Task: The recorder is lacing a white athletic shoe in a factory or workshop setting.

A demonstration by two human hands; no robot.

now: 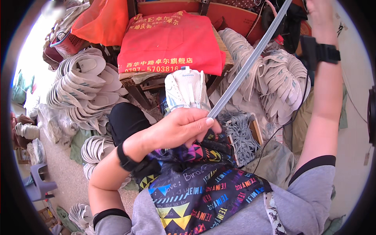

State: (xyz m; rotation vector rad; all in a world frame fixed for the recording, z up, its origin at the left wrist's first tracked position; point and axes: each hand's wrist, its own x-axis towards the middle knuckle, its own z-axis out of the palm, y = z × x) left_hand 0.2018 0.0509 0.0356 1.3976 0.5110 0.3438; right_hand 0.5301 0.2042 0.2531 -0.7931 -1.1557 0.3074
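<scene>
Left hand (184, 126) pinched shut on the laces (250, 58), white shoe (186, 87) just beyond. Laces run from there up to far right. Likely light, limp, slightly slippery; best hold is a flat thumb pinch near an end. Look pale grey, flat, strands side by side. Right hand (320, 11) far right, well apart, blurred, cut off; can't tell its grip.

Bright shot, blown-out left edge

We've got strong light from the left, darker shadow under the brown wooden stool (131, 83). Fisheye bends everything toward black corners, and the bare right hand (320, 13) is kinda blurry.
</scene>
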